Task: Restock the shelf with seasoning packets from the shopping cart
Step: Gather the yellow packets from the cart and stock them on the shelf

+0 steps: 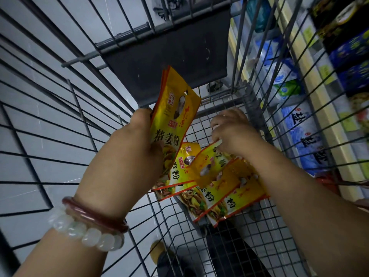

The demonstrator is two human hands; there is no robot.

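Yellow packets lie loose on the cart floor. My left hand clenches a small stack above them; my right hand pinches another. Nothing has reached the shelf yet, I judge; most work remains.
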